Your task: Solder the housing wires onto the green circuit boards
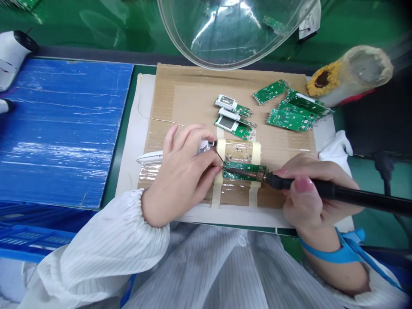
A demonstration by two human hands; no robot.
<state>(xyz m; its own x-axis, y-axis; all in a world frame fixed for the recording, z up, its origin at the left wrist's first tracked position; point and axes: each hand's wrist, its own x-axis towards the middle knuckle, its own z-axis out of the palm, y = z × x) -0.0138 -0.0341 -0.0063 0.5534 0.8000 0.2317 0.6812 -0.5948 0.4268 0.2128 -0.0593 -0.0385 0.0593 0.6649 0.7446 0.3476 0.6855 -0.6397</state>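
Observation:
My right hand (309, 189) is wrapped round a black soldering iron (337, 194), whose tip rests on a small green circuit board (246, 169) lying on taped cardboard. My left hand (183, 171) has its fingers pinched together at the board's left end, holding a thin reddish wire (219, 154) and a small white part. A white plastic piece (149, 157) sticks out to the left from under this hand.
Two boards with white displays (233, 116) lie behind the work spot, and a pile of green boards (294, 112) sits at the back right. A clear dome (234, 30) hangs over the back. A blue corrugated tray (61, 128) is on the left, a sponge holder (350, 75) at right.

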